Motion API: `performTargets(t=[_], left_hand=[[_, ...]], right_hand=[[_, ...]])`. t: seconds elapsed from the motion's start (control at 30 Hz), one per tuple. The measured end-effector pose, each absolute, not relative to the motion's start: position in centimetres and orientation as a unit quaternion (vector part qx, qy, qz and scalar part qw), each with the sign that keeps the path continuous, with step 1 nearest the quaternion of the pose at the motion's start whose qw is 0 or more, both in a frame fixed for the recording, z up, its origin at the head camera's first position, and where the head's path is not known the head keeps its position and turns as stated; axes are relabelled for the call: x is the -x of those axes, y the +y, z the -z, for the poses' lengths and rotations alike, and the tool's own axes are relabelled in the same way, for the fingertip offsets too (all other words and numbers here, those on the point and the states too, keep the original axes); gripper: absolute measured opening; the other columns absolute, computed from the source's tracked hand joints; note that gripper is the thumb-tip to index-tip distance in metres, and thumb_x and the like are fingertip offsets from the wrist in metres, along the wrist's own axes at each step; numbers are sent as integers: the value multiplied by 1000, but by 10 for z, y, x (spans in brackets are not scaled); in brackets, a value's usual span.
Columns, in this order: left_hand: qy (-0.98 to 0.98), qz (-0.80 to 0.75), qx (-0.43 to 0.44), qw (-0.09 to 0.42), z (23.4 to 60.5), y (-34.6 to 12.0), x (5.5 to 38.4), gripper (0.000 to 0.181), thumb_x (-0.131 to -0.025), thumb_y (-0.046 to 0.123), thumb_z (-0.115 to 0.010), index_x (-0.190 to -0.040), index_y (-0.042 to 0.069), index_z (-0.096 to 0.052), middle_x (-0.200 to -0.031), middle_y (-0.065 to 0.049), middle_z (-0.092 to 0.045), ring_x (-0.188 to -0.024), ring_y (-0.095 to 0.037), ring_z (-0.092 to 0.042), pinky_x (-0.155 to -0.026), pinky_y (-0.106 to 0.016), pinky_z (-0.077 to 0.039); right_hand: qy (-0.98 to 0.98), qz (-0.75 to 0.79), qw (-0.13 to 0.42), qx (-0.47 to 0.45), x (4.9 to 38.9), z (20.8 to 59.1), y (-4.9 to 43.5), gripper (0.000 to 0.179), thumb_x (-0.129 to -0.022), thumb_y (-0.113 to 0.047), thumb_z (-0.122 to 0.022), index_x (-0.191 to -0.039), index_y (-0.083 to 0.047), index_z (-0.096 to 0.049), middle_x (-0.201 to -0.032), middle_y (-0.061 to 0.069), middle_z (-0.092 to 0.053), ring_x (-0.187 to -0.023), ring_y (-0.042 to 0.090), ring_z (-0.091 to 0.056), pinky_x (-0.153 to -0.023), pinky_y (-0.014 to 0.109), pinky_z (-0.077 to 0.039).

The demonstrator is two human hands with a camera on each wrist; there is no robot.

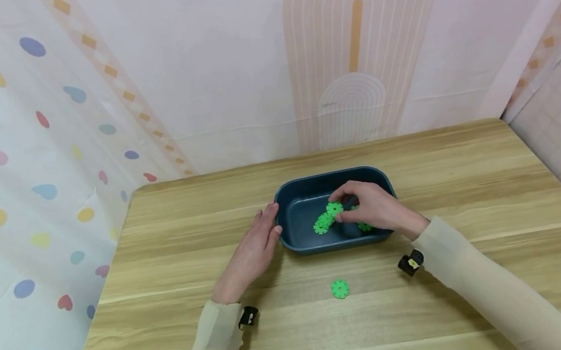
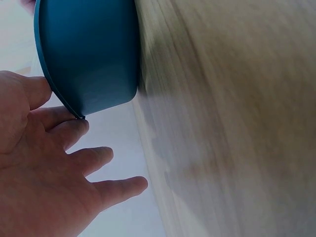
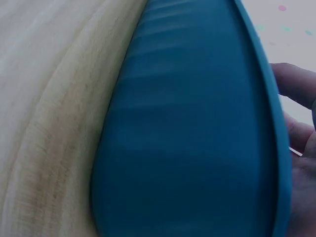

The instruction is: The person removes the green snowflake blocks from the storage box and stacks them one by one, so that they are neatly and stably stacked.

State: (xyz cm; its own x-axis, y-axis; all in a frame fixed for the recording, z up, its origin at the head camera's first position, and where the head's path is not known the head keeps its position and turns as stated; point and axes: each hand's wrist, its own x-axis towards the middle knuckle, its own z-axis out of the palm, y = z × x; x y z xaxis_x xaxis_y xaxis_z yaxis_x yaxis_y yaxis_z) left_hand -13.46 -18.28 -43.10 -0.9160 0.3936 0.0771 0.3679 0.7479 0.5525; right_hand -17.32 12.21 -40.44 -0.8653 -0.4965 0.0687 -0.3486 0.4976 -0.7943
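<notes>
A dark blue rectangular tub (image 1: pixel 305 244) stands on the wooden table. At its left end, my left hand (image 1: pixel 256 243) touches the rim with fairly straight fingers; the left wrist view shows its fingertips and thumb at the tub's corner. Over the tub, my right hand (image 1: pixel 371 207) pinches a green notched plastic disc (image 1: pixel 335 208) between thumb and fingers. Other green discs (image 1: pixel 321 226) overlap just below it; whether they are joined to it I cannot tell. More green pieces (image 1: pixel 365 226) lie partly hidden under the right hand. In the right wrist view, the tub's wall (image 3: pixel 187 128) hides most of that hand.
One loose green disc (image 1: pixel 340 289) lies on the wooden table (image 1: pixel 185 224) in front of the tub. Behind and to the left hang patterned cloths (image 1: pixel 221 58). Small black devices (image 1: pixel 411 263) sit at both wrists.
</notes>
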Motion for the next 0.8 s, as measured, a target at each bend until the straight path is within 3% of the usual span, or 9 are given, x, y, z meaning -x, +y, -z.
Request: performTargets(t=[0.53, 0.8], left_hand=[[935, -290, -201, 25, 431, -183, 134, 55, -114, 24, -41, -161, -1, -30, -169, -17, -25, -153, -46, -24, -123, -55, -24], [935, -292, -199, 26, 432, -182, 135, 54, -114, 23, -42, -161, -1, -30, -168, -18, -25, -153, -45, -24, -123, -55, -24]], right_hand=[[855, 442, 81, 258, 153, 395, 125, 35, -91, -19, -82, -123, -10, -72, -118, 3, -68, -107, 33, -61, -93, 51, -54], [852, 438, 75, 276, 142, 393, 123, 34, -91, -21, -83, -122, -12, -73, -120, 1, -69, -108, 30, -61, -93, 48, -54]])
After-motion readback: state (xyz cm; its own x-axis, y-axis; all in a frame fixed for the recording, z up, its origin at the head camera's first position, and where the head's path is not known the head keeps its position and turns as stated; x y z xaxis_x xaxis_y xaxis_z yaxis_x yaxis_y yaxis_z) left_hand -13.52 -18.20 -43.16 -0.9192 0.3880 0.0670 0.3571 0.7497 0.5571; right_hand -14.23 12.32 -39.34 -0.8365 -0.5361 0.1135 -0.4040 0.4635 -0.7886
